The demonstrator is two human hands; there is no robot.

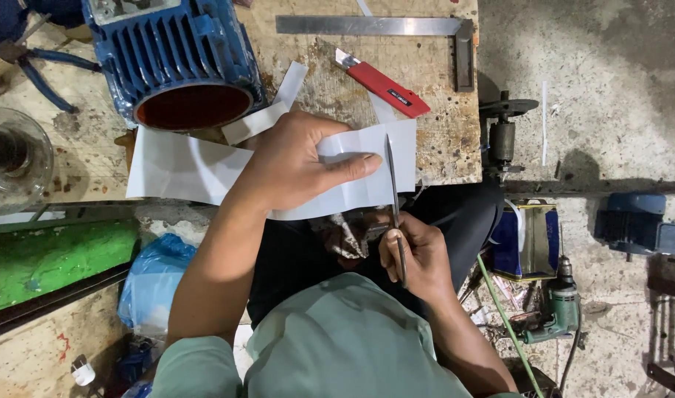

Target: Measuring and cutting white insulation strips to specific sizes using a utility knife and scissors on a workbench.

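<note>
pressing left hand (297, 158) on white sheet (182, 166), right hand (418, 254) holding blade (391, 177) near edge

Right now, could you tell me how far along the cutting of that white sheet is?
Done: cut white strips lie beside the blue motor housing. In hand: the left hand presses the white sheet on the wooden board, and the right hand has scissors at its right end. Left: most of the sheet is uncut.
</note>
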